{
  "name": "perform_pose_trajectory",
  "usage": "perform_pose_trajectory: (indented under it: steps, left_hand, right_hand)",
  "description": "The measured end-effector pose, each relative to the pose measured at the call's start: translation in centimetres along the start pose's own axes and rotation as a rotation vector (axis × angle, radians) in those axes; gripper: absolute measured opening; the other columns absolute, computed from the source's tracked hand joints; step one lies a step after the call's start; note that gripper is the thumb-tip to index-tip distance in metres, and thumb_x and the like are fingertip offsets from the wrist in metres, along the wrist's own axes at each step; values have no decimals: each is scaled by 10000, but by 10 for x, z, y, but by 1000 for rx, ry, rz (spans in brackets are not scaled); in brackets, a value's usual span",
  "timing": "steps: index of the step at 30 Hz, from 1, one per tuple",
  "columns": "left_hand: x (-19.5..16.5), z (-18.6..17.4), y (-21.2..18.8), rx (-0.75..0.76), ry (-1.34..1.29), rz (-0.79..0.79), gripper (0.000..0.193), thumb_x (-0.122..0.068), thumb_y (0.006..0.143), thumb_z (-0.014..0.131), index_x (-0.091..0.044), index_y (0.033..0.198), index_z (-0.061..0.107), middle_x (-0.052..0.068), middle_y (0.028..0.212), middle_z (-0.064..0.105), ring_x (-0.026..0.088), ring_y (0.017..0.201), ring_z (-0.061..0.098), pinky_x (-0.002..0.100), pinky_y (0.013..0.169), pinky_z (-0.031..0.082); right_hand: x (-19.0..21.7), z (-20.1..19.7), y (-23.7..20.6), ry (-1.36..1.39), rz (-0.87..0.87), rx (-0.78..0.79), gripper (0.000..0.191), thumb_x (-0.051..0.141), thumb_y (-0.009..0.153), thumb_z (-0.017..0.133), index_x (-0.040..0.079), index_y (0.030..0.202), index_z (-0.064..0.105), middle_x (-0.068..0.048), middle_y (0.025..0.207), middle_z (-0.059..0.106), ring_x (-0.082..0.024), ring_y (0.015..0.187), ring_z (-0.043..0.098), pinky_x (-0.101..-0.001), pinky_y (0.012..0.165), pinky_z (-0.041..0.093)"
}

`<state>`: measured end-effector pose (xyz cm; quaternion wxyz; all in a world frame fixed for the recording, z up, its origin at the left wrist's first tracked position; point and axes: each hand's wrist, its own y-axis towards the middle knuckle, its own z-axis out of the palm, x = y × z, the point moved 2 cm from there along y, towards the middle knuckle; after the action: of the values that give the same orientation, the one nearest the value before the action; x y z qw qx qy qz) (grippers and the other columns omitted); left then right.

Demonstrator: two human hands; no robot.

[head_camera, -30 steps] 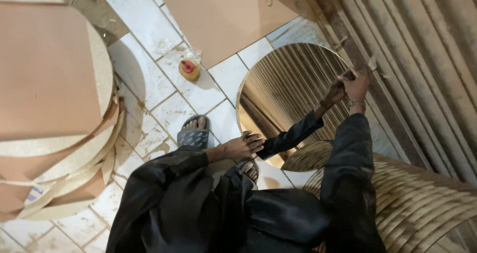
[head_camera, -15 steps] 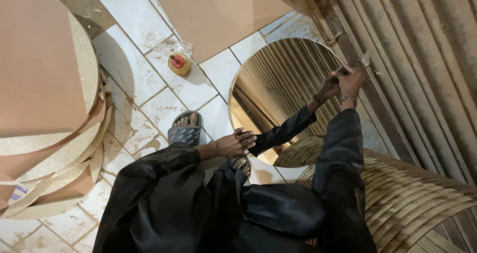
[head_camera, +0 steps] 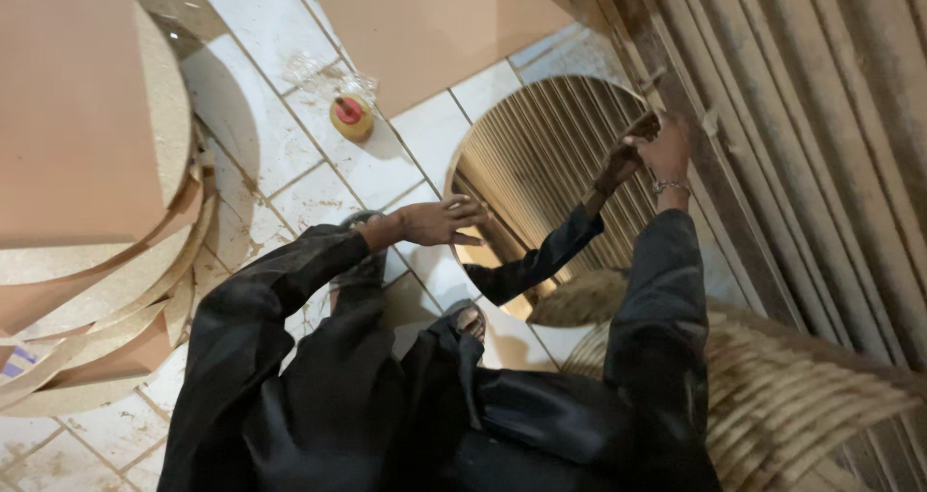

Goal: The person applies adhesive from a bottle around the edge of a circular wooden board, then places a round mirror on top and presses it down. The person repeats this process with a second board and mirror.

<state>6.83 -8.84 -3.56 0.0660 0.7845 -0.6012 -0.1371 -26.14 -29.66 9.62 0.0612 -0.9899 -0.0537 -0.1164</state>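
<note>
Now, over on the left a stack of round board cutouts (head_camera: 92, 212) lay on the tiled floor (head_camera: 290, 67), and a small yellow tub with a red lid (head_camera: 351, 117) sat a little farther off, well apart from the action. Moving right, the left hand (head_camera: 435, 222) was laid against the near-left rim of the round mirror (head_camera: 550, 164), fingers spread and flat on the edge rather than curled round it. The mirror stood tilted on the floor, leaning back toward the ribbed metal shutter (head_camera: 821, 144) on the right. The right hand (head_camera: 661, 149) pinched the far-right rim, closed on the edge up near the shutter. Steady handling, I'd judge, called for both hands keeping opposite edges, palms off the glass, the bottom rim planted. The mirror itself looked thin, frameless and perfectly circular, its face bright, throwing back the shutter's ribs and a dark sleeve. A woven cane piece (head_camera: 772, 386) sat nearest on the right.
</note>
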Motion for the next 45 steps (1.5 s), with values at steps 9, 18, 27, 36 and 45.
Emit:
perform_pose_trajectory:
  steps: [9,18,27,36,45]
  left_hand:
    - [6,-13,-5,-89,25,16,603,-202,995,520,-297,1574,380,198,1605,375,404,1467,374,617,1152,336]
    - [-13,-6,-5,78,59,-119,676,-241,976,547,-164,1601,302,252,1664,237,449,1536,234,644,1212,245]
    - [-24,4,-4,126,29,-249,674,-248,983,560,-238,1604,296,188,1680,211,405,1559,188,649,1239,186]
    - [-54,7,14,110,-203,-160,836,-339,868,670,-72,1575,311,230,1666,180,435,1542,130,661,1228,118]
    - [-90,16,26,-43,-59,-178,637,-345,942,638,-142,1512,439,186,1640,318,395,1548,240,646,1216,215]
  right_hand:
    - [16,-2,14,97,90,51,630,406,757,924,-7,1184,712,-205,1186,720,-371,1081,687,-509,943,575]
    - [3,-1,27,138,86,173,584,501,679,931,70,1046,789,-140,1044,784,-290,946,745,-449,865,613]
    - [4,-4,32,59,87,166,662,556,643,940,69,1060,774,-131,1006,762,-301,897,728,-485,816,605]
    - [10,-5,24,63,10,196,616,452,782,897,10,1168,714,-192,1128,738,-361,1031,697,-513,932,563]
    - [22,-7,22,19,-38,87,787,377,702,944,-22,1304,633,-253,1215,670,-412,1091,641,-540,906,532]
